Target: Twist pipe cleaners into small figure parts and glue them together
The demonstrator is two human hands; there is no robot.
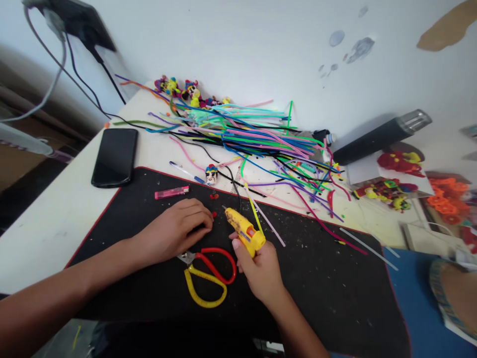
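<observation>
My right hand (261,271) is wrapped round a yellow glue gun (244,231), its nozzle pointing up and left. My left hand (188,223) rests on the black mat with its fingers curled; whatever lies between finger and thumb is hidden. Close by those fingertips is a small red piece (214,214), and a second red piece (213,196) lies a little farther back. Scissors (210,278) with one red and one yellow handle lie between my hands, the blades partly under my left hand. A small doll's head (211,174) with a colourful headdress stands behind the mat edge.
Many pipe cleaners (261,136) are heaped along the wall. A black phone (115,157), a pink lighter (172,192) and a pen (186,172) lie left. Finished figures (192,92) sit at the back. A dark bottle (376,139) and orange pieces (447,196) are right. Glue sticks (368,248) lie near the mat's right edge.
</observation>
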